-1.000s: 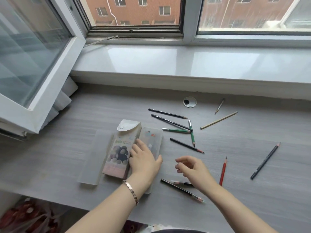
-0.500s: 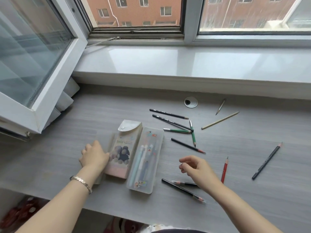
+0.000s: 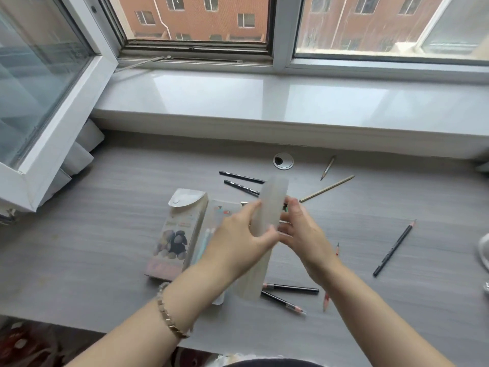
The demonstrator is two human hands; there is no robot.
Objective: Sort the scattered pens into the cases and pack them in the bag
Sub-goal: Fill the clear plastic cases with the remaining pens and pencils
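Above a grey wood-grain desk [image 3: 92, 247], the left hand [image 3: 238, 242] and right hand [image 3: 304, 234] pinch a frosted translucent plastic pen case [image 3: 272, 197] between fingers and thumbs, lifted clear, seemingly to open it; black pencils [image 3: 394, 247] lie scattered around.

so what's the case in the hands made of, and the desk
The case: looks like frosted translucent plastic, matte; pencils behind it show through dimly. It is motion-blurred, so not certain. The desk: grey wood-grain surface with streaky lines and low sheen, probably laminate rather than solid wood.
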